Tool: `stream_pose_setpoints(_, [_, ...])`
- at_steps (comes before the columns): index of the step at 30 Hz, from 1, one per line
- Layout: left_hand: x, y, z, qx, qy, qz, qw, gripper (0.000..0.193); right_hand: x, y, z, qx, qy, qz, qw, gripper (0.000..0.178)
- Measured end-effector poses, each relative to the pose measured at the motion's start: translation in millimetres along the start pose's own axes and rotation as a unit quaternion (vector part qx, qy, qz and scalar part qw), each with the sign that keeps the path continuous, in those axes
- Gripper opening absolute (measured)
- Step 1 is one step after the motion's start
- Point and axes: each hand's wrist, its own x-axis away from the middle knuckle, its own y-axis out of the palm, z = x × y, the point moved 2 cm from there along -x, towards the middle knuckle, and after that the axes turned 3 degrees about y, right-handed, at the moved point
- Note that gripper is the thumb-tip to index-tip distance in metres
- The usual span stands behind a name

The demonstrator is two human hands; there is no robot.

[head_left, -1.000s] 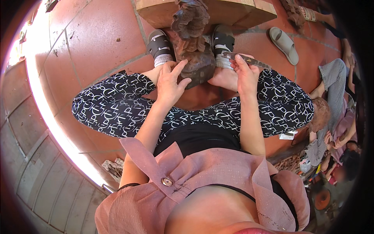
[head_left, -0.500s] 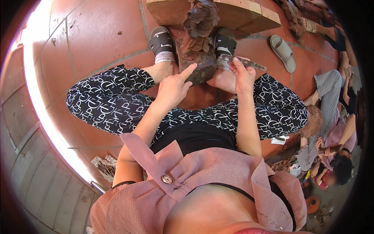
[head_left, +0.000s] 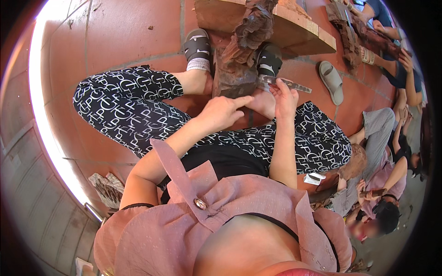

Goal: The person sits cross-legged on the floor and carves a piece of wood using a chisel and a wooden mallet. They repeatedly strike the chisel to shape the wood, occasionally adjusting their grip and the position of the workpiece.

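Observation:
Between my feet stands a dark brown carved wood piece (head_left: 255,32), its blocky base (head_left: 235,80) facing me and its rough, leafy upper part leaning on a plank. My left hand (head_left: 224,112) is just below the base's near edge, index finger stretched out to the right and the thumb apart, holding nothing. Whether that fingertip touches the wood, I cannot tell. My right hand (head_left: 285,99) pinches a narrow, flat, mottled grey strip (head_left: 299,86), possibly a file or blade, lying crosswise over my right ankle.
A thick pale wooden plank (head_left: 267,25) lies beyond my feet. On the red tiles sits a loose grey slipper (head_left: 330,83) at the right. Other people with dark wood pieces (head_left: 380,39) sit along the right side. Bundled tools (head_left: 107,189) lie at lower left.
My left hand has drawn back from the face of the wood base toward me and turned, its index finger now pointing right. My right hand still holds the strip. The view has shifted slightly.

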Motion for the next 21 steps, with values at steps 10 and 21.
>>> stream_pose_setpoints(10, [5.2,3.6,-17.5,-0.014,0.005,0.011,1.0,0.021,4.0,6.4,-5.9,0.064,0.028,0.02,0.997,0.03])
stream_pose_setpoints(21, [-19.6,-83.2,-50.6,-0.069,-0.059,0.272,0.958,0.021,-1.1,-1.7,-4.3,0.068,-0.014,0.02,0.997,0.017])
